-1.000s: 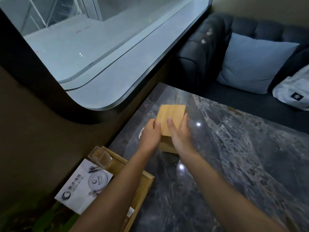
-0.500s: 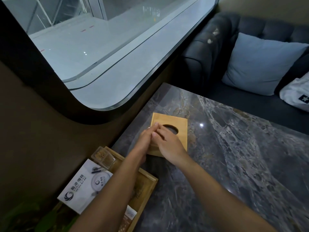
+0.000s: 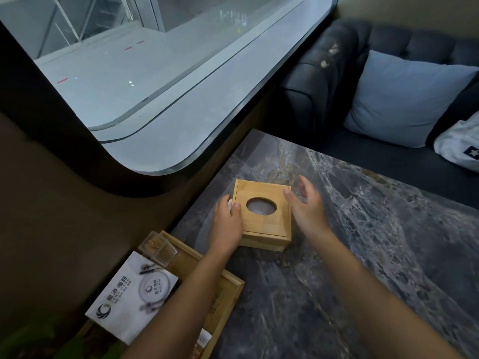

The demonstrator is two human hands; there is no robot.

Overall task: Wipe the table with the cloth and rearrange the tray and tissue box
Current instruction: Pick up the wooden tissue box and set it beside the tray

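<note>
The wooden tissue box (image 3: 269,226) lies flat on the dark marble table (image 3: 363,255) near its left edge, oval opening facing up. My left hand (image 3: 228,221) grips the box's left side, thumb on the top edge. A small white bit, perhaps the cloth (image 3: 229,202), peeks out by its fingers; the rest is hidden. My right hand (image 3: 307,211) hovers at the box's right edge with fingers spread, holding nothing. The wooden tray (image 3: 230,294) sits at the table's near left corner, under my left forearm.
A white printed card (image 3: 132,296) and a small clear plastic container (image 3: 158,248) rest on the tray's left part. A dark sofa (image 3: 324,73) with a blue cushion (image 3: 404,97) and a white bag (image 3: 461,149) stands behind the table. A curved window ledge runs along the left.
The tissue box was held tilted with its plain side toward me; it now lies flat with the opening up. My right hand has come off it and opened.
</note>
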